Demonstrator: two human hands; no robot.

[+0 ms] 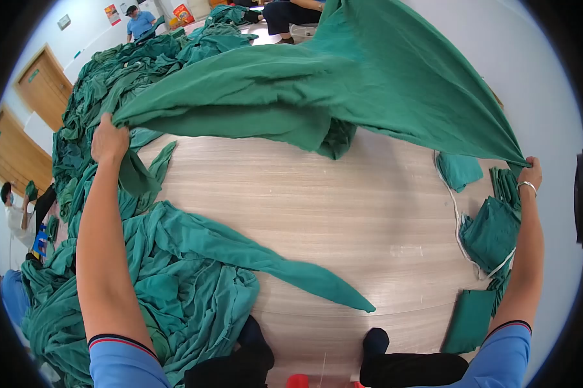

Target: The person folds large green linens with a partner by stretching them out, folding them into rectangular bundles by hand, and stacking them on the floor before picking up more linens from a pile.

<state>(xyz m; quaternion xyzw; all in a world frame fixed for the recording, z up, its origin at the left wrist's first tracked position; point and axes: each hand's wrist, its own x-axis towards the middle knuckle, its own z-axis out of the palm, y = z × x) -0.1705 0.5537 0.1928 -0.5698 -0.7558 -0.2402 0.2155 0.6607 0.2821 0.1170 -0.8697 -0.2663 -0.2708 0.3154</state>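
A large green cloth (369, 84) billows in the air in front of me, stretched between my two hands. My left hand (110, 140) is closed on one end of it, out at the left, and a loose part hangs below. At the far right my right hand (530, 173), with a bracelet at the wrist, pinches another corner. The cloth's middle rises toward the top of the view and sags in folds near the centre. Whether it is a sheet or a garment I cannot make out.
A long heap of green cloths (91, 116) runs along the left, with a nearer pile (194, 284) by my feet. Folded green bundles (492, 226) and a white cord (456, 213) lie at the right. Other people (141, 24) sit at the back and left.
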